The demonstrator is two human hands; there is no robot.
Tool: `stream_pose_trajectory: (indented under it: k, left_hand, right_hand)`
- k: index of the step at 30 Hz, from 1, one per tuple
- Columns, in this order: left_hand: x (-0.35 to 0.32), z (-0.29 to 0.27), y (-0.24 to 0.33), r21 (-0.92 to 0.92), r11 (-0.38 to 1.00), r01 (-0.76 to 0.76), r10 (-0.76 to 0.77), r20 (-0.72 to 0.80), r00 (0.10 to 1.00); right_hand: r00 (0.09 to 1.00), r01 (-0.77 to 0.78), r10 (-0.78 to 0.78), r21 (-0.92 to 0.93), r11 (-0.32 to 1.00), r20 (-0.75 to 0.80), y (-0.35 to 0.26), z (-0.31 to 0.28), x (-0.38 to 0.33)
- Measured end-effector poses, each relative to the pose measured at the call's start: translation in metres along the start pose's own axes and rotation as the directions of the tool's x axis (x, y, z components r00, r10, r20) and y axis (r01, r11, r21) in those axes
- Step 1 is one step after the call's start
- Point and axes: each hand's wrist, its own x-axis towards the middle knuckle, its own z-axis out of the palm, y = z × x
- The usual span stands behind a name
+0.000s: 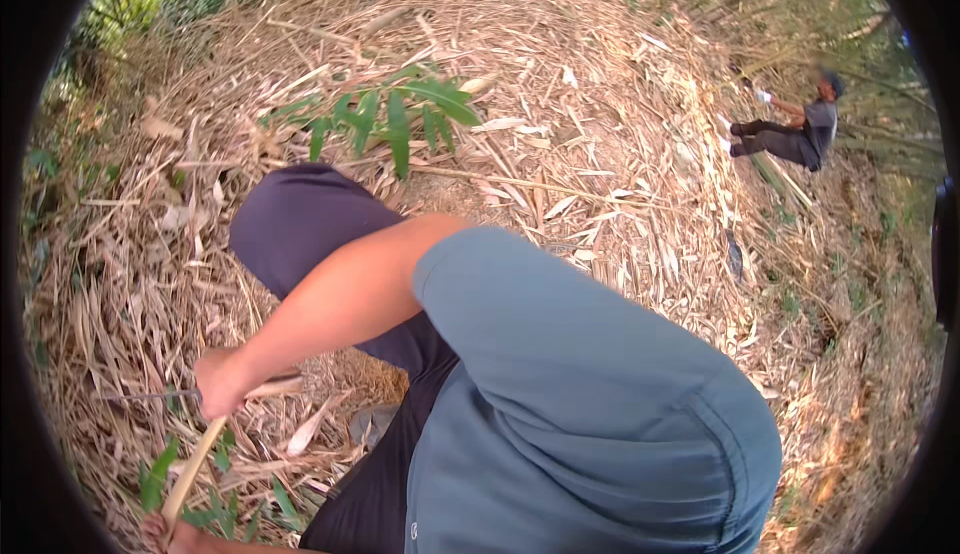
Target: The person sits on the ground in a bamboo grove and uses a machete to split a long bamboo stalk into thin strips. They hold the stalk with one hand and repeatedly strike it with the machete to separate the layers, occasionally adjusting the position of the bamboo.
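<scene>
A pale strip, probably bamboo or wood (192, 472), runs slanting between my two hands at the lower left. At its lower end my left hand (172, 536) grips it, partly cut off by the picture's edge. My right hand (220, 382) is closed around the handle of a knife; a light wooden handle end (275, 386) sticks out on one side. The thin dark blade (150, 396) points left on the other side. The strip's upper end meets the underside of my right hand, and the exact contact is hidden. My right arm reaches across, over my bent knee in dark trousers (310, 219).
Dry leaves and stalks (560, 74) cover the ground. A green leafy sprig (400, 119) lies ahead of my knee, and more green leaves (155, 474) are by the strip. Another person (800, 134) sits at the far right, near bamboo stems (870, 29).
</scene>
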Motion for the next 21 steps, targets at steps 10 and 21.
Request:
stream_pose_trajectory:
  k: [10,21]
  left_hand:
    - [-0.054,0.057,-0.022,-0.056,0.993,-0.102,0.105,0.042,0.994]
    - [-0.066,0.073,-0.042,-0.076,0.993,-0.094,0.100,0.081,0.992]
  right_hand:
    - [0.956,-0.259,0.219,0.914,0.312,0.196,-0.006,0.018,0.064]
    - [0.864,-0.275,0.479,0.943,0.186,0.157,-0.020,0.040,0.039]
